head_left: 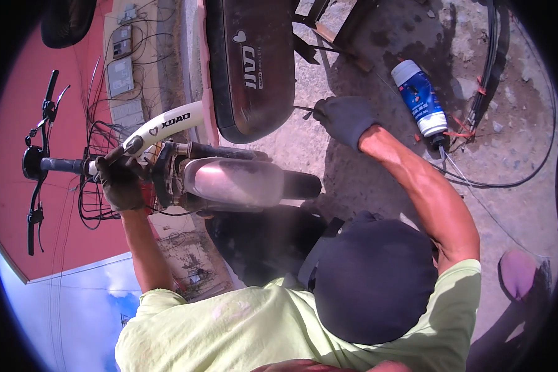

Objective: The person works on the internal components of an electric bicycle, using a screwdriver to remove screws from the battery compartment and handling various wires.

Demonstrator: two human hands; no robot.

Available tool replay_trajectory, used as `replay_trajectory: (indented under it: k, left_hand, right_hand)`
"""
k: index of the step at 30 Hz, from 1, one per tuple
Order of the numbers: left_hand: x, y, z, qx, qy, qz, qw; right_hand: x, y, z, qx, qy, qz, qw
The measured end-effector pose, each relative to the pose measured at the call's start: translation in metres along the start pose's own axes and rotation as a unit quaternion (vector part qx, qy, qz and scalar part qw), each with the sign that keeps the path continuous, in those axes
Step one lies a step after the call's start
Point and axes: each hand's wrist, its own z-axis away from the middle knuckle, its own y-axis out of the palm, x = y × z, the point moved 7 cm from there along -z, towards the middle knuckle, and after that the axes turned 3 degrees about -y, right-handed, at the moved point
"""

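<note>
An electric bike with a white curved frame tube (pixel 180 121) appears sideways, its handlebar (pixel 46 111) at the far left. My left hand (pixel 121 181), in a dark work glove, is closed around the bike's front end where the white tube meets the steering column. My right hand (pixel 347 121), in a grey glove, pinches a thin dark rod (pixel 303 108) beside a dark brown case (pixel 251 74) on the bike. The rod's other end is hidden at the case. Below the tube lies a pale mudguard (pixel 232 180).
A white and blue squeeze bottle (pixel 420 98) with a black cap lies on the rough ground at right, near black cables (pixel 487 80). Meter boxes (pixel 121 74) with loose wires hang on a wall at left. A metal bracket (pixel 328 25) stands at the top. My dark-clothed knee (pixel 375 279) is close by.
</note>
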Motion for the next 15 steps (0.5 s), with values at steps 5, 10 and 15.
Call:
replay_trajectory:
  k: [5, 10, 15]
  left_hand:
    - [-0.002, -0.003, 0.001, -0.049, -0.011, -0.026, 0.998]
    - [0.024, 0.025, -0.003, -0.056, -0.122, -0.091, 0.987]
    - [0.015, 0.034, -0.005, 0.0, -0.1, -0.089, 0.991]
  right_hand:
    - [-0.001, -0.003, -0.005, 0.024, -0.014, -0.006, 1.0]
    - [-0.006, 0.006, -0.008, 0.066, -0.005, -0.002, 0.998]
    - [-0.006, 0.006, -0.008, 0.051, -0.014, -0.029, 0.998]
